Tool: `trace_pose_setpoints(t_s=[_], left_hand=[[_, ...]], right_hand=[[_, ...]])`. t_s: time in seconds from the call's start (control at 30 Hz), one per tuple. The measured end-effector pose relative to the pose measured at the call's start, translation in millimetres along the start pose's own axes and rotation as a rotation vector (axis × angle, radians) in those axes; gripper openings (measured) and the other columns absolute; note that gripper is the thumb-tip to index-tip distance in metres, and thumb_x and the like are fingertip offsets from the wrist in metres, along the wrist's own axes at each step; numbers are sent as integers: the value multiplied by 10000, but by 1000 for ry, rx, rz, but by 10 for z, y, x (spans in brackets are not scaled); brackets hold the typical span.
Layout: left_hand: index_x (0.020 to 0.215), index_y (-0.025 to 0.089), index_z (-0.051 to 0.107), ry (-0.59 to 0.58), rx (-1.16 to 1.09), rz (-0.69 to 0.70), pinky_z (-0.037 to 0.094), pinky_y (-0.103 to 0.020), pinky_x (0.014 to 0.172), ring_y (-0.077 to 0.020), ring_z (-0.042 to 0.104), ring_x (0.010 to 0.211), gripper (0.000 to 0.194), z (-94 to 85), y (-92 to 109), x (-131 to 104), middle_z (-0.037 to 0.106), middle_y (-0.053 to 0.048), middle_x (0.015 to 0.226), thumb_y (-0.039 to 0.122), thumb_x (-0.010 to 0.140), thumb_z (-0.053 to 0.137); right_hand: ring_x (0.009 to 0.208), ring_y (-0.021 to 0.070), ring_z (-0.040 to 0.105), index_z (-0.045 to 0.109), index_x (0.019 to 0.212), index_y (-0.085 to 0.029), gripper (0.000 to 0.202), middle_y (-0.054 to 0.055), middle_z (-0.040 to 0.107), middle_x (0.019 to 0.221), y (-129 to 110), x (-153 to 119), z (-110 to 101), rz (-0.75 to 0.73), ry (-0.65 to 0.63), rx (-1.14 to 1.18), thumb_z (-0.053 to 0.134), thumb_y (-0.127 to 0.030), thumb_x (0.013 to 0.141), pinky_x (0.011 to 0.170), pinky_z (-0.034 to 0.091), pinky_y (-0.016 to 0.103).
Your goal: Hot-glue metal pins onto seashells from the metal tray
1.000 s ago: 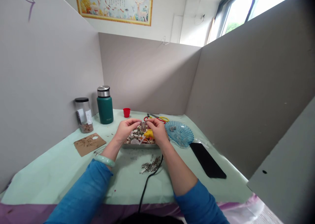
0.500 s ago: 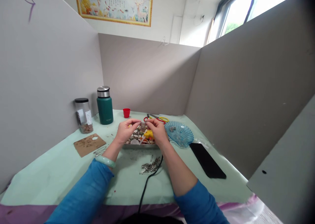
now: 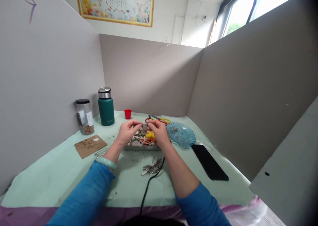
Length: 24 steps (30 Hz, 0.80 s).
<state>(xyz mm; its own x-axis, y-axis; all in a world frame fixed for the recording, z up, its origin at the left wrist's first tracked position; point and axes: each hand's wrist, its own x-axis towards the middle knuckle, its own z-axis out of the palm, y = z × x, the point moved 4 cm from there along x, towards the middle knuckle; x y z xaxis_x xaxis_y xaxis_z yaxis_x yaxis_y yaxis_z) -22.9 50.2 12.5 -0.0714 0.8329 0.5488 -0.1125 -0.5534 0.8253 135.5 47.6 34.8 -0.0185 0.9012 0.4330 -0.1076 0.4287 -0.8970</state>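
Observation:
Above a metal tray (image 3: 141, 148) of shells and small mixed pieces, my left hand (image 3: 128, 132) and my right hand (image 3: 159, 132) meet almost fingertip to fingertip. Each is closed in a pinch. Small metallic pieces (image 3: 144, 128) show between and just below the fingertips, too small to make out clearly. A yellow piece (image 3: 150, 135) lies in the tray beside my right hand. Nearer to me, a pile of small silvery metal parts (image 3: 152, 168) rests on the pale green cloth.
A blue shell-shaped dish (image 3: 185, 136) and a black phone-like slab (image 3: 210, 161) are at right. Scissors (image 3: 165, 120) and a red cup (image 3: 127, 114) stand behind. At left are a green bottle (image 3: 106, 111), a jar (image 3: 84, 120) and brown card (image 3: 86, 146). A black cable (image 3: 146, 189) crosses the front.
The small metallic pieces show a little more clearly below my fingertips. Both hands have stayed in nearly the same place.

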Motion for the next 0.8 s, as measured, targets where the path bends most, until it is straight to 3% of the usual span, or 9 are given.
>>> trace_pose_setpoints(t_s=[0.4,0.8], left_hand=[[826,148,693,5,-65,-30,480,-271,693,-148,612,694,297,8,-65,9,689,-41,762,399,675,741],[817,144,700,3,-35,-25,491,-295,734,-171,632,735,305,27,14,-10,703,-58,784,396,654,754]], right_hand=[[575,110,521,684,767,-180,161,-16,625,652,-10,-10,11,0,-1,-12,671,-300,659,597,438,245],[584,110,525,689,770,-179,153,-15,622,657,12,-3,-6,-7,12,-27,657,-292,673,599,440,246]])
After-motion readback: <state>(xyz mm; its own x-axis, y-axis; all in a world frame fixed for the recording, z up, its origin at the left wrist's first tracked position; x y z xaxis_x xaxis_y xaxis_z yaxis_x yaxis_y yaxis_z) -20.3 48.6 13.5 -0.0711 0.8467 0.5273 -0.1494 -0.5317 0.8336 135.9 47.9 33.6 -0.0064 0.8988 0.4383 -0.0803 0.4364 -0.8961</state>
